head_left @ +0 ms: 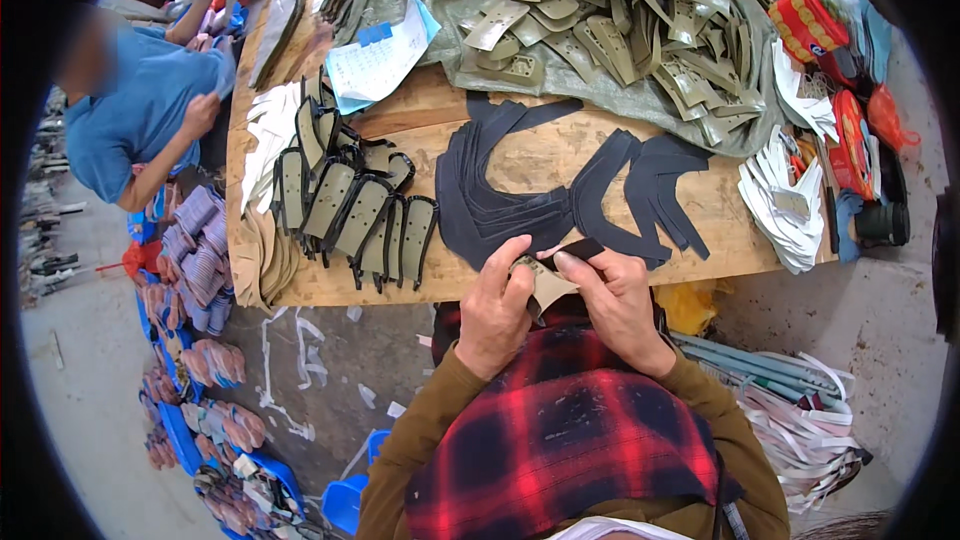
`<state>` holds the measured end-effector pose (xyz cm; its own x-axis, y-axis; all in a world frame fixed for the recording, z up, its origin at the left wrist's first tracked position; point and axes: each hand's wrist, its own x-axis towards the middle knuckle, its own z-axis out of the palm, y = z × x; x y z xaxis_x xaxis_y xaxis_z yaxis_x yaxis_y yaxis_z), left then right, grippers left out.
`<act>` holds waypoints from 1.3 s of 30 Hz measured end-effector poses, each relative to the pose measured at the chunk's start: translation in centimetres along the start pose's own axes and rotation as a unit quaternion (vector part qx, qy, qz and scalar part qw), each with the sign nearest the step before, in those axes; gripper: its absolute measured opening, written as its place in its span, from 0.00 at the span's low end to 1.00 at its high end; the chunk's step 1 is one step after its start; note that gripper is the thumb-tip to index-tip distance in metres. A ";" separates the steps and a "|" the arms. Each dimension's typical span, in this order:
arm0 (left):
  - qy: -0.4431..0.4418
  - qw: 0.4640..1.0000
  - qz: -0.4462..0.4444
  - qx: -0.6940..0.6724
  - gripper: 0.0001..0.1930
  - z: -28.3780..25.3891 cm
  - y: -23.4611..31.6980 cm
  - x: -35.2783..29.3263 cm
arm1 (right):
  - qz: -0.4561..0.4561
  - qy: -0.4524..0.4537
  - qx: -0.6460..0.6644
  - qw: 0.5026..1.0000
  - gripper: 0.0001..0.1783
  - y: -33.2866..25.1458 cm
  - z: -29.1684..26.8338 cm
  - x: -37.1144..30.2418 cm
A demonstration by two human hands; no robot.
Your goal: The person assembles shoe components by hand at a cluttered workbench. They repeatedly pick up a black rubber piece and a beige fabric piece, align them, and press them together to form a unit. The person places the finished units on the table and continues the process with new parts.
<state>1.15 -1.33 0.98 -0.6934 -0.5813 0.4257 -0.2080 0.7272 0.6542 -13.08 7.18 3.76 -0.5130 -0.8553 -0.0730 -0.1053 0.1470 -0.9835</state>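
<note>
Close to my body at the table's front edge, both hands work on one small olive-beige curved piece (552, 290). My left hand (496, 305) pinches its left side, fingers closed. With thumb and fingers, my right hand (622, 308) grips a black fabric strip (583, 249) against the piece's upper edge. Just beyond them lie stacked black curved fabric pieces (500, 215), with more black fabric pieces (605, 175) to the right. At the left stands a cluster of olive perforated pieces with black edging (362, 215).
Loose olive pieces (600, 30) heap on a plastic sheet (430, 35) at the back. A written paper (375, 65) and white pieces (785, 200) share the wooden table (420, 120). A person in blue (150, 90) works at far left. Bundled straps (800, 430) lie lower right.
</note>
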 end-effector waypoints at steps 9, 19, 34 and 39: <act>-0.009 0.998 0.025 0.060 0.16 0.8 -1.0 -0.5 | 0.073 -0.014 0.107 0.991 0.12 0.1 -0.7 -0.3; -0.041 0.996 -0.008 0.084 0.15 1.0 -0.7 0.1 | 0.121 -0.015 0.210 0.970 0.19 -1.7 -1.8 -0.7; -0.231 0.873 -0.258 -0.343 0.12 -1.8 2.5 2.4 | 0.162 -0.181 0.288 0.926 0.05 1.8 -3.7 2.1; -0.309 0.792 -0.305 -0.429 0.14 -2.4 2.1 2.0 | 0.199 -0.221 0.306 0.904 0.08 1.0 -4.2 2.1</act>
<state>0.92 -1.82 4.73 -0.9052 -0.2463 -0.3464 -0.2723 -0.2898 0.9175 -17.81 7.61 3.31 -0.0015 -0.9302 -0.3670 0.5739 0.2998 -0.7621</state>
